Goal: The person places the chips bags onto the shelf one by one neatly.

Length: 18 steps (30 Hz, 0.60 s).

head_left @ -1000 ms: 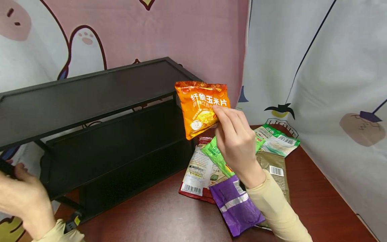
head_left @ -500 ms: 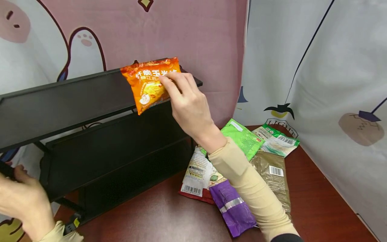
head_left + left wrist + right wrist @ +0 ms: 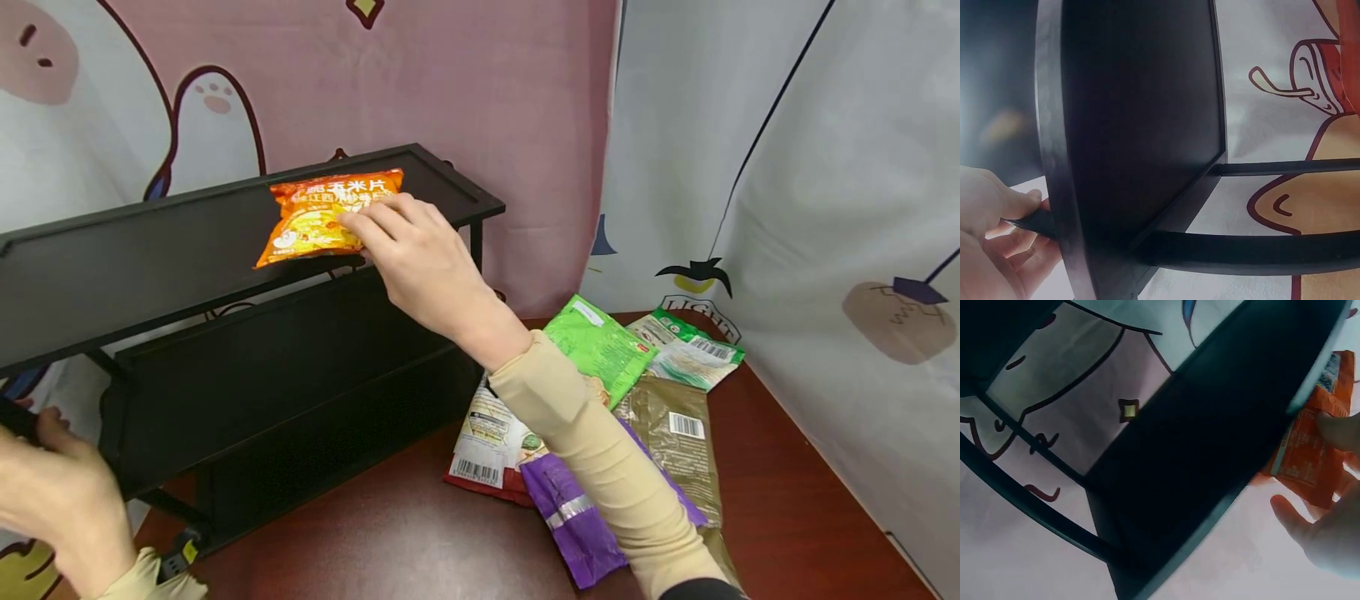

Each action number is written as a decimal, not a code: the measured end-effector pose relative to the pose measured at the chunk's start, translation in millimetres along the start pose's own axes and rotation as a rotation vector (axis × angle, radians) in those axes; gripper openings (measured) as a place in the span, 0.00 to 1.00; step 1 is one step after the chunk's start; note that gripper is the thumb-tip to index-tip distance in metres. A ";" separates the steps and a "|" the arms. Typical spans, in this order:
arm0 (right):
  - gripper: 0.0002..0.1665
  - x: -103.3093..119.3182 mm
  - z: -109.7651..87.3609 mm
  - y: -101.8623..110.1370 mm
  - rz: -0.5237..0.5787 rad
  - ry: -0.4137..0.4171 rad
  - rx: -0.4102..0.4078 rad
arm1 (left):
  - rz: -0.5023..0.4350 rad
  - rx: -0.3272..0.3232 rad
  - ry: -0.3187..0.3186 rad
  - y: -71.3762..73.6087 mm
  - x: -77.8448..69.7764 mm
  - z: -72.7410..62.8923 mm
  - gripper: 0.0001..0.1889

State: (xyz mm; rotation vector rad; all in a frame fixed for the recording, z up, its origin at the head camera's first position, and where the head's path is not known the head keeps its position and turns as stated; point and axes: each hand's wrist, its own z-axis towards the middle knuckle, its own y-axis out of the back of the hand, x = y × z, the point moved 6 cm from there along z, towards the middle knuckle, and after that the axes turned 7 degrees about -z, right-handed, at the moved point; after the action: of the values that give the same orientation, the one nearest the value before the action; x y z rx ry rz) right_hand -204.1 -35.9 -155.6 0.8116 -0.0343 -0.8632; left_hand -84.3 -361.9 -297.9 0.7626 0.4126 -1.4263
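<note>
My right hand (image 3: 431, 271) pinches an orange corn chip bag (image 3: 318, 229) by its right side, printed front facing me. The bag is tilted over the front edge of the top shelf of a black rack (image 3: 180, 237). In the right wrist view the thumb presses the back of the orange bag (image 3: 1313, 450), beside the shelf edge. At the far left my left hand (image 3: 63, 483) grips a black post of the rack. The left wrist view has thumb and fingers of the left hand (image 3: 1007, 231) round that post, partly hidden by the shelf.
Right of the rack, several snack bags lie overlapping on the dark red table (image 3: 390, 533): a bright green bag (image 3: 600, 346), a purple bag (image 3: 573, 525), a brown bag (image 3: 682, 450) and a green-and-white bag (image 3: 693, 354). A red-and-white bag (image 3: 483, 446) lies nearest the rack. Printed cloth hangs behind.
My right hand has carried the orange bag leftwards from above the pile to the top shelf's front edge, lowering and tilting it at the end. The left hand has kept its grip on the post.
</note>
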 end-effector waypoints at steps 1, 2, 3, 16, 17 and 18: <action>0.17 0.0 -0.3 -2.8 -0.003 -0.001 0.014 | 0.002 0.003 0.005 -0.1 -0.1 0.1 0.23; 0.18 0.1 -0.6 -5.7 -0.006 -0.002 0.027 | 0.003 0.006 0.011 -0.3 -0.2 0.2 0.23; 0.18 0.1 -1.0 -8.3 -0.011 -0.005 0.039 | 0.005 0.011 0.018 -0.4 -0.3 0.2 0.23; 0.18 4.1 4.3 -15.0 -0.023 -0.081 0.028 | -0.018 0.032 0.019 -2.9 -4.2 -0.3 0.24; 0.18 7.2 6.4 -16.2 -0.010 -0.071 0.043 | -0.013 0.031 0.021 -3.0 -3.9 -0.5 0.24; 0.18 10.4 8.5 -17.6 0.003 -0.062 0.060 | -0.008 0.032 0.023 -3.2 -3.5 -0.5 0.24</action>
State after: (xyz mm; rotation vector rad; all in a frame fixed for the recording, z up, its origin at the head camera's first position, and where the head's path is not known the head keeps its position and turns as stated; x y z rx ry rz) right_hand -211.6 -54.9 -163.9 0.8406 -0.1168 -0.8878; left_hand -87.7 -358.9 -296.6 0.8043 0.4123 -1.4357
